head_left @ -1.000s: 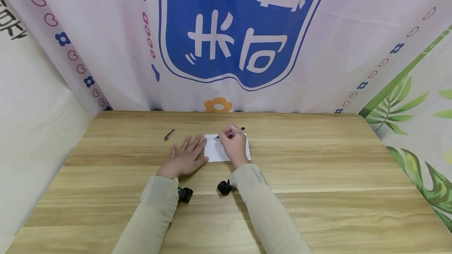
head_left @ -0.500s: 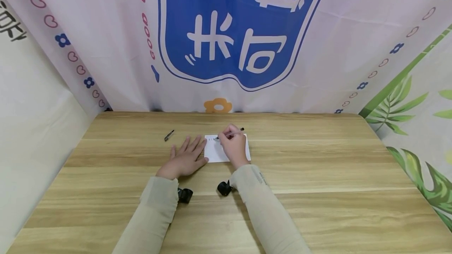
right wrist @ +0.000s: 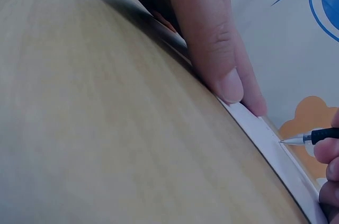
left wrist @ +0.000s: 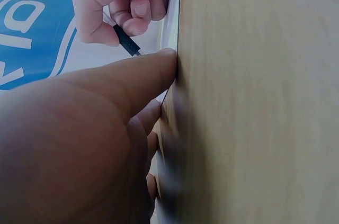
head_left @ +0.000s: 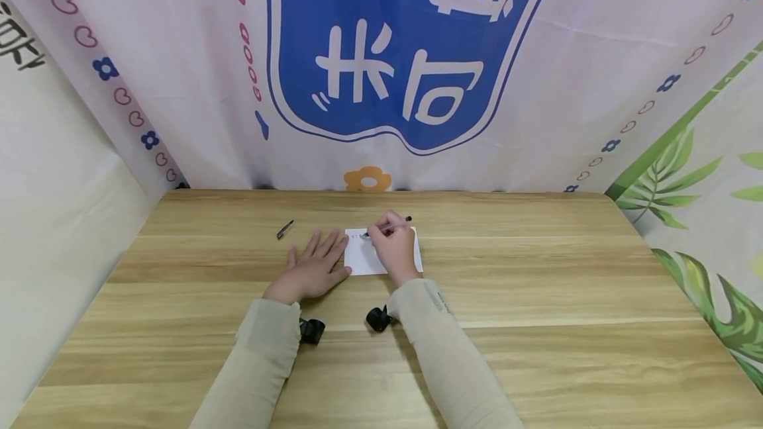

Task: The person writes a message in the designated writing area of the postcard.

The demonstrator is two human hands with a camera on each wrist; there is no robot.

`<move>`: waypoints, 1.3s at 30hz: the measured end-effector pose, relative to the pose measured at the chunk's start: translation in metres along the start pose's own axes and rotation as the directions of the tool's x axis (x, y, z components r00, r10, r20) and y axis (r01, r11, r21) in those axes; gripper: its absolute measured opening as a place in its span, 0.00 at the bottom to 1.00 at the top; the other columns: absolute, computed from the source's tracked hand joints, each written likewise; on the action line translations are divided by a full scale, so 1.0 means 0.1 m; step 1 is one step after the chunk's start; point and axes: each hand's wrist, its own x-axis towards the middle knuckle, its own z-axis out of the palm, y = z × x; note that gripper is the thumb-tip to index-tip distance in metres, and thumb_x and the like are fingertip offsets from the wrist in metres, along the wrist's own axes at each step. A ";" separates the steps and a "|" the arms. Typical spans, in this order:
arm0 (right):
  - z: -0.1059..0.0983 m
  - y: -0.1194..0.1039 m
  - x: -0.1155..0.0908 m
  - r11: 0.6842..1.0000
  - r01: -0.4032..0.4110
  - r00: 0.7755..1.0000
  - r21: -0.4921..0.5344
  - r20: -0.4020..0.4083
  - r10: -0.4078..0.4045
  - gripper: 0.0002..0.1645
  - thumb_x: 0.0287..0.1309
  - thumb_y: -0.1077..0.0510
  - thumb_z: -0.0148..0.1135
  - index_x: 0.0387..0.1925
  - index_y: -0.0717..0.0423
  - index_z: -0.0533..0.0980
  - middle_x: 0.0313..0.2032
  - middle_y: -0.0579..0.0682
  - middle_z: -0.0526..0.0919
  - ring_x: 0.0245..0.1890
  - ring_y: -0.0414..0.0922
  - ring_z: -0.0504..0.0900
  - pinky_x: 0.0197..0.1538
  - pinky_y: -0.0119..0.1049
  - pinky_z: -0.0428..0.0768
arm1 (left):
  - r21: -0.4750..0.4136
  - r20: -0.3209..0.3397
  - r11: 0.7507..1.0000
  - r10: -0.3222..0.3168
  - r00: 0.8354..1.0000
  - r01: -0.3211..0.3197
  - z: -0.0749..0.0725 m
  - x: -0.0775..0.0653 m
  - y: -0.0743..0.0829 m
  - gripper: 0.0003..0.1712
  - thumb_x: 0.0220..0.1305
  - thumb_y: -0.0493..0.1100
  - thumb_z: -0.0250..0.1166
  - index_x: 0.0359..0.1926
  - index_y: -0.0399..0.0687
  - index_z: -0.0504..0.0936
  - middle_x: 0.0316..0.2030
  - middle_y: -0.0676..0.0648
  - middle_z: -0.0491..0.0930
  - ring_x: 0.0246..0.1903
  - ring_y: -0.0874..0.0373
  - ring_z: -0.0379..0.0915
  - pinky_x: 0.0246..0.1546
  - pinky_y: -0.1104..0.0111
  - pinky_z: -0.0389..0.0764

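Observation:
A small white sheet of paper (head_left: 365, 262) lies on the wooden table, with a short row of dark marks near its top left. My right hand (head_left: 395, 247) pinches a pen (head_left: 393, 224) with a black grip and clear barrel; in the right wrist view the pen's tip (right wrist: 288, 141) meets the paper. The left hand (head_left: 311, 272) lies flat with spread fingers, its thumb and a fingertip on the paper's left edge. In the left wrist view, the thumb (left wrist: 143, 73) presses at the sheet's edge, close to the pen tip.
A black pen cap (head_left: 285, 229) lies on the table beyond my left fingers. Dark wrist cameras (head_left: 378, 318) sit at both cuffs, close over the tabletop (head_left: 536, 283). Behind the table's far edge hangs a printed cloth (head_left: 197, 71).
The pen tip has shifted very slightly at the row of marks, still in my right hand's pinch. My left hand stays in place.

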 end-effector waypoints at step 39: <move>0.01 0.02 0.01 1.000 0.010 0.996 -0.021 -0.090 -0.012 0.09 0.55 0.67 0.62 0.21 0.58 0.74 0.21 0.50 0.81 0.20 0.41 0.79 0.25 0.31 0.77 | 0.028 -0.002 1.000 -0.009 1.000 0.009 0.00 -0.01 0.03 0.41 0.79 0.61 0.46 0.82 0.54 0.42 0.81 0.47 0.34 0.78 0.40 0.20 0.66 0.30 0.24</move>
